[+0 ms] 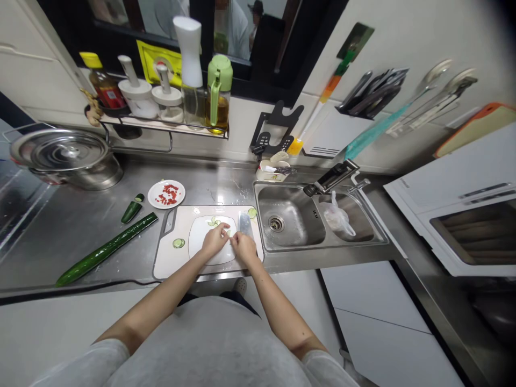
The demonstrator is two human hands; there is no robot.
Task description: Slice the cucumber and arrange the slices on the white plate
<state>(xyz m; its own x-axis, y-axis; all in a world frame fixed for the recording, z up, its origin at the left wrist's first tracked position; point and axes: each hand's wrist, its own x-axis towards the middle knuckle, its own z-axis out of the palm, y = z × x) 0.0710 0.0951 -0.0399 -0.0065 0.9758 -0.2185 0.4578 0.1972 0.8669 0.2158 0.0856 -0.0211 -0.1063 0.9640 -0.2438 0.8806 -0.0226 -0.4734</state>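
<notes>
Over a white square plate (197,248), my left hand (215,241) and my right hand (244,248) meet with fingers pinched on a small pale-green cucumber slice (229,233). Several cucumber slices (213,221) lie near the plate's far edge. Beneath the plate is a pale cutting board (169,262). On the board, a small stack of cucumber rounds (178,243) sits left of the plate, and another round (252,213) is at the far right corner. A knife blade (245,222) lies flat just beyond my right hand; its handle is hidden.
A long cucumber (108,248), a cut cucumber piece (131,212) and a white plate with red bits (181,199) are on the left. A double sink (290,215) adjoins the board's right side. Behind stands a rack of bottles (165,123); a lidded steel pot (88,169) is far left.
</notes>
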